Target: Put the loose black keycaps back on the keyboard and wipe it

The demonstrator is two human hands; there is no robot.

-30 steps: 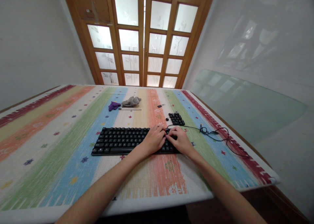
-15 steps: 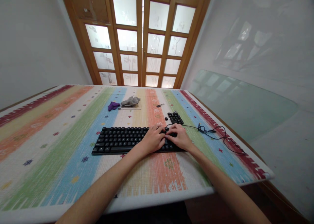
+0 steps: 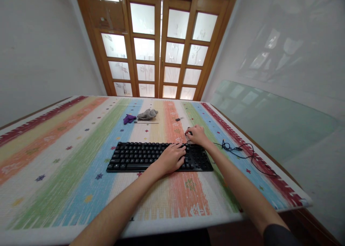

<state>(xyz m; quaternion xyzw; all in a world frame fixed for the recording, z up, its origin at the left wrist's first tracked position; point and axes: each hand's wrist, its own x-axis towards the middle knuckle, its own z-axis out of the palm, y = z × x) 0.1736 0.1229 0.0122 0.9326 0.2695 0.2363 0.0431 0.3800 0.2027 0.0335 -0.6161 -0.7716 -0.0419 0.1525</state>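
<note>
A black keyboard [image 3: 142,156] lies on the striped tablecloth in front of me. My left hand [image 3: 172,157] rests over its right-middle keys, fingers stretched forward and lying on it. The number pad end [image 3: 198,159] looks flatter and darker than the lettered keys; its detail is too dim to tell. Beyond the keyboard's top right edge, my right hand [image 3: 196,134] has thumb and fingers pinched at a small black keycap [image 3: 185,134]. That hand covers most of the place where the group of loose black keycaps lay.
A purple cloth [image 3: 129,119], a grey cloth [image 3: 147,114] and a thin stick-like tool [image 3: 147,123] lie farther back. Right of them is a small black object with metal prongs [image 3: 178,119]. A tangled black cable [image 3: 231,147] runs along the right side of the tablecloth [image 3: 88,177].
My right hand has left the keyboard's number pad and moved away from me to the loose keycaps. My left hand stays on the keyboard, its fingers flatter. The view has shifted slightly.
</note>
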